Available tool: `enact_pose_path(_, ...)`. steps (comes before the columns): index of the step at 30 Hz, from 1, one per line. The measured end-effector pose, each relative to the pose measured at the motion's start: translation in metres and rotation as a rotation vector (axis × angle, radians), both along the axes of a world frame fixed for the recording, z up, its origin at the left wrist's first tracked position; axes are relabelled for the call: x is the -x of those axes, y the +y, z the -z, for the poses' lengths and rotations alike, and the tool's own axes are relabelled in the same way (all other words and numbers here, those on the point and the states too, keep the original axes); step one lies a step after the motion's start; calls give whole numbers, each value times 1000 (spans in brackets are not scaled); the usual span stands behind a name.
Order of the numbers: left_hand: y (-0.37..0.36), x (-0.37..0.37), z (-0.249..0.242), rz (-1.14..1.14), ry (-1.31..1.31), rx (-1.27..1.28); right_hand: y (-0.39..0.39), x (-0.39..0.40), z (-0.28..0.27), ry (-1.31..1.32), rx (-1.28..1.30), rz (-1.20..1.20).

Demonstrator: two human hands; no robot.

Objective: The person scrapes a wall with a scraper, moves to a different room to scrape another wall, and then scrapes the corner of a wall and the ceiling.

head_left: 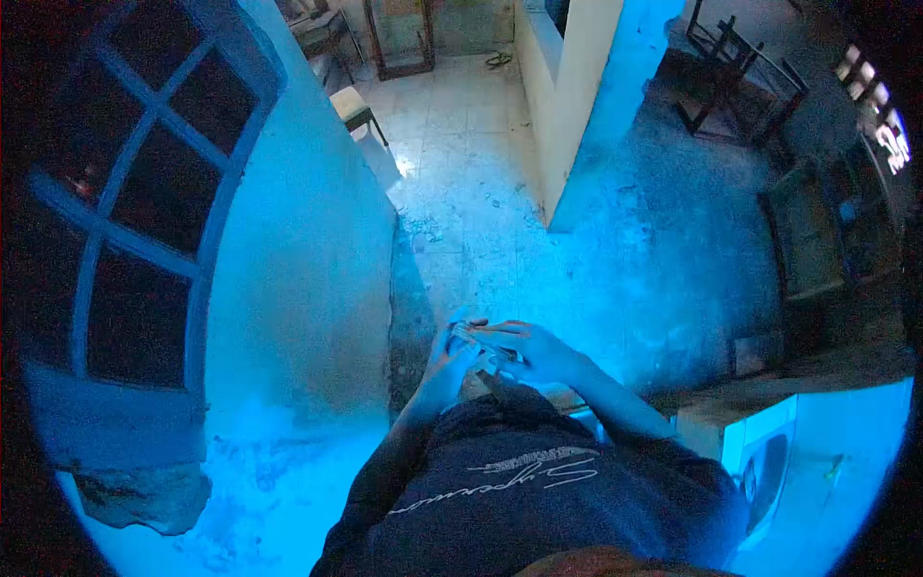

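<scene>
Presently we hold a small pale flat object (478,338) between both hands at waist height. Left hand (450,363) fingers curl beneath it; right hand (535,352) fingers pinch its top edge. It looks light and thin; grip the edges.
</scene>
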State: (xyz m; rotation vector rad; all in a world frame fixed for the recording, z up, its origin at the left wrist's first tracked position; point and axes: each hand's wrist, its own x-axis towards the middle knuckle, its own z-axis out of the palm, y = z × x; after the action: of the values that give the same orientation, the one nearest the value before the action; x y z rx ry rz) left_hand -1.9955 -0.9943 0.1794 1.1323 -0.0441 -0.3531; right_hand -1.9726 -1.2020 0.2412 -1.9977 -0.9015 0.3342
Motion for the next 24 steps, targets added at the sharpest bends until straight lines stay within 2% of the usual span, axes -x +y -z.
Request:
enact_pose_path(2,-17,-14,-1,3,-26,-58,-10,-8,16,-156,-105,130)
enact_pose_path(5,-30,-33,-16,38,-49,-134,-24,-22,28,-224,-119,172)
enact_pose_path(7,-28,-51,-25,261,-150,-260,-31,-25,13,-233,-137,216)
enact_pose_path(9,-27,-66,-30,284,-197,-288,-44,-31,12,127,-130,311)
enact_pose_path(11,-24,-84,-29,321,-362,-713,-55,-44,25,96,-53,315)
enact_pose_path(12,-15,-95,18,293,-342,-573,-59,-50,26,43,-1,309)
enact_pose_path(16,10,-145,30,403,-258,-600,-68,-87,30,-25,52,391)
enact_pose_path(18,23,-188,46,524,-83,-501,-67,-129,36,-67,52,437)
enact_pose_path(21,33,-244,57,472,-139,-425,-55,-194,39,-46,63,434)
enact_pose_path(22,34,-257,56,471,-19,-510,-51,-212,37,-81,61,414)
enact_pose_path(24,39,-298,75,457,-42,-497,-36,-254,32,-117,65,399)
